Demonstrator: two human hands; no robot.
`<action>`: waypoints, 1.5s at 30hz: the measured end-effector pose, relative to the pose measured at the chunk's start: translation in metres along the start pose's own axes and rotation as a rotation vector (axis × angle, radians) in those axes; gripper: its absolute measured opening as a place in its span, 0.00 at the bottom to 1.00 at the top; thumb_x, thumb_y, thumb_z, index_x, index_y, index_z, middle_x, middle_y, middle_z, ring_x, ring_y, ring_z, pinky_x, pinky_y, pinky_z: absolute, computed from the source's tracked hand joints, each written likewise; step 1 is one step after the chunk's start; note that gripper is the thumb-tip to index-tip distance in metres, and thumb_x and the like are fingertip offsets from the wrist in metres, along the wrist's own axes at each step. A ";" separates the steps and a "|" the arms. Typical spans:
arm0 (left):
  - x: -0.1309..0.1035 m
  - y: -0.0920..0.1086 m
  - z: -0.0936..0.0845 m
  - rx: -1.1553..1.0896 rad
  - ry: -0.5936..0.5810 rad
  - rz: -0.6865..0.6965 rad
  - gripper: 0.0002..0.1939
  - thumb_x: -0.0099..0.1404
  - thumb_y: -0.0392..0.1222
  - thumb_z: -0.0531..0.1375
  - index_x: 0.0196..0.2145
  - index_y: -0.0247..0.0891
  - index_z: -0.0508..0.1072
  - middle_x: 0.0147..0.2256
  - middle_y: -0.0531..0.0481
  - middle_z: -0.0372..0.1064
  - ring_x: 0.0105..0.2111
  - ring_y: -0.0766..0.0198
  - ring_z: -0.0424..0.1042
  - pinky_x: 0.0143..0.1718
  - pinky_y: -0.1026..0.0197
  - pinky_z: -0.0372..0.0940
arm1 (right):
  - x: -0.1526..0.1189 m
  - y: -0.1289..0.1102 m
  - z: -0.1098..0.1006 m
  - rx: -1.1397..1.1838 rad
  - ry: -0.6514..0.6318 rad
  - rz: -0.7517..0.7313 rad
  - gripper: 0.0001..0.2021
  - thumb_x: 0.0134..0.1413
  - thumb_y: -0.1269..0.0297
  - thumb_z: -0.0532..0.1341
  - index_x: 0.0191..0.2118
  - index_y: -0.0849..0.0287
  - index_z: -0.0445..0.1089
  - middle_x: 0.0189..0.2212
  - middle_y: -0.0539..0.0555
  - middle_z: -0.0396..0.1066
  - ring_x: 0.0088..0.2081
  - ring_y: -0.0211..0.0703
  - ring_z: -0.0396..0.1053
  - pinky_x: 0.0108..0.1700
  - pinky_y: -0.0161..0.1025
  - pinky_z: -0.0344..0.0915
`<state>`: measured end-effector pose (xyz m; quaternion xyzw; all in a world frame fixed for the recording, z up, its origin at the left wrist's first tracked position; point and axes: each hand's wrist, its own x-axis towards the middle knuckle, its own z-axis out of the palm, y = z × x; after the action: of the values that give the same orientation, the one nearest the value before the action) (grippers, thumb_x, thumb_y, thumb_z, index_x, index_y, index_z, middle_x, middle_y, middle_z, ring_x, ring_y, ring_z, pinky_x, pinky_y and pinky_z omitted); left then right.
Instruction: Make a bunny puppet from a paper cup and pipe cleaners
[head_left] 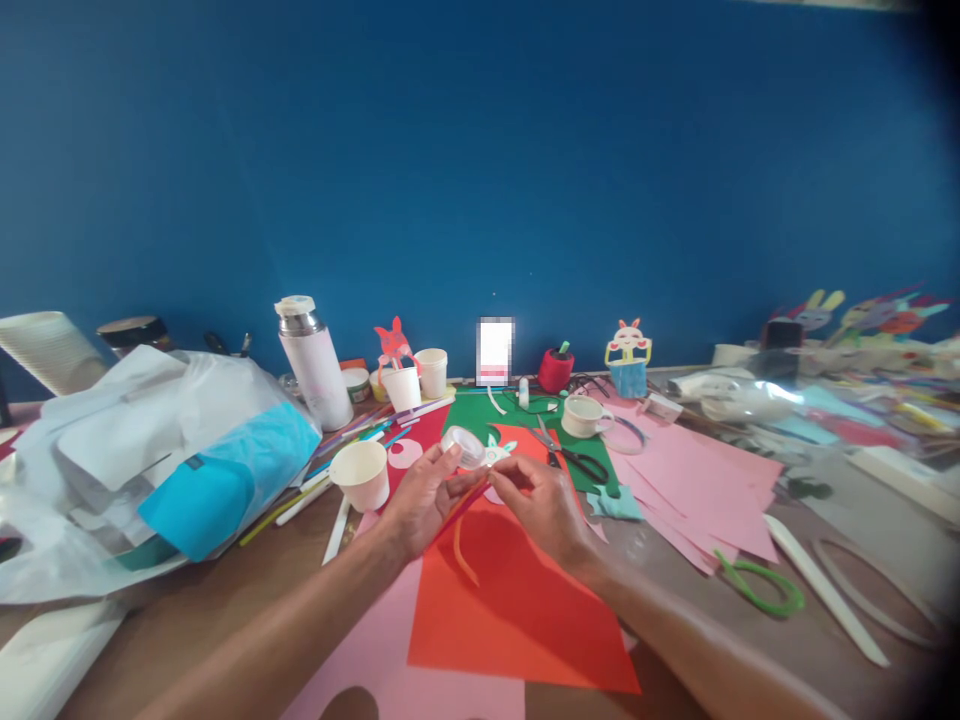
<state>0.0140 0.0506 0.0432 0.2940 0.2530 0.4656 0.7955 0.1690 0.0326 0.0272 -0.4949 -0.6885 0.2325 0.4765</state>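
Over the orange sheet [517,610], my two hands meet at the fingertips. My left hand [427,495] is closed, with a roll of clear tape [465,447] at its thumb and a thin red strip [459,512] along its fingers. My right hand [544,505] is in a pinch at the strip's far end; what lies between its fingertips is too small to make out. Just beyond the fingers shows a small white paper cutout [501,452] with pointed ears, partly hidden. A curved orange strip [463,560] hangs below the left fingers. Scissors [574,455] lie right of the cutout.
A paper cup [360,476] stands left of my hands, near a thermos [313,370] and a bulging plastic bag [90,470]. A white mug [585,415], pink sheets [697,460] and a green pipe cleaner [765,590] are at right. A blue wall [480,170] rises behind.
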 end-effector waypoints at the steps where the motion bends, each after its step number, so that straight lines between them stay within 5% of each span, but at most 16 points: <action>1: 0.000 0.000 0.001 -0.012 0.018 -0.008 0.06 0.58 0.40 0.58 0.33 0.37 0.65 0.33 0.48 0.72 0.38 0.59 0.72 0.45 0.54 0.63 | 0.000 0.000 0.000 0.001 0.003 -0.002 0.10 0.53 0.60 0.54 0.30 0.60 0.69 0.26 0.52 0.70 0.27 0.38 0.66 0.31 0.33 0.62; 13: -0.002 -0.002 0.002 -0.045 -0.018 -0.021 0.08 0.59 0.41 0.56 0.36 0.37 0.65 0.36 0.45 0.72 0.39 0.57 0.71 0.45 0.50 0.63 | 0.001 -0.004 0.001 0.049 -0.019 0.039 0.10 0.53 0.60 0.54 0.30 0.59 0.67 0.25 0.51 0.70 0.26 0.37 0.66 0.30 0.32 0.62; 23: -0.005 -0.005 0.012 -0.015 0.103 0.027 0.10 0.57 0.41 0.58 0.38 0.36 0.66 0.36 0.45 0.73 0.40 0.58 0.71 0.44 0.53 0.64 | 0.001 -0.002 0.002 0.024 0.028 0.033 0.10 0.53 0.60 0.54 0.30 0.60 0.68 0.25 0.52 0.70 0.26 0.37 0.66 0.29 0.32 0.62; 45: -0.005 -0.005 0.014 -0.079 0.167 -0.073 0.06 0.56 0.40 0.59 0.32 0.35 0.68 0.34 0.46 0.74 0.39 0.58 0.72 0.44 0.54 0.64 | 0.002 -0.002 0.000 -0.012 0.035 0.044 0.07 0.52 0.64 0.54 0.30 0.60 0.67 0.24 0.50 0.68 0.26 0.35 0.65 0.28 0.30 0.59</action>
<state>0.0238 0.0408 0.0503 0.2133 0.3106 0.4687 0.7990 0.1680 0.0333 0.0297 -0.5167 -0.6705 0.2299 0.4801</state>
